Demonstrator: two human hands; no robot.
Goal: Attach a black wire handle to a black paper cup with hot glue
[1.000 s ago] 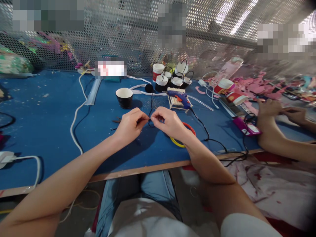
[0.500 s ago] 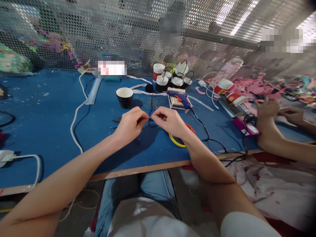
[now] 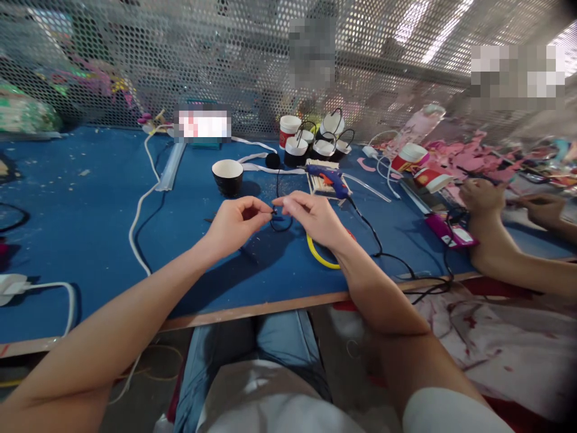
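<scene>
1. The left hand (image 3: 234, 221) is curled nearly closed, its thumb and forefinger pinched on one end of a thin black wire (image 3: 278, 224); the other fingers are folded in.
2. The right hand (image 3: 315, 218) meets it fingertip to fingertip, pinched on the same wire, which hangs below both hands in a small loop just above the blue tabletop (image 3: 90, 228).
3. Just right of the right wrist lies a yellow plastic ring (image 3: 318, 255), partly hidden under the hand, with a red ring's edge showing beside it.
4. Beyond the hands stand a black paper cup with a white inside (image 3: 228, 176) and, further right, a blue hot-glue gun (image 3: 329, 177) resting on a stack of pale wooden sticks; its black cord (image 3: 378, 246) runs toward the near tabletop edge.
5. A cluster of small black-and-white cups with wire handles (image 3: 315, 141) sits at the far side, near the perforated metal screen (image 3: 135, 54).
6. Left of the hands the tabletop is open blue surface, crossed only by a white cable (image 3: 137, 216) and a black one.
7. The wooden front edge (image 3: 252, 313) runs near, under both forearms.
8. At the right, another person's hands (image 3: 484, 201) work among pink scraps, well apart.
</scene>
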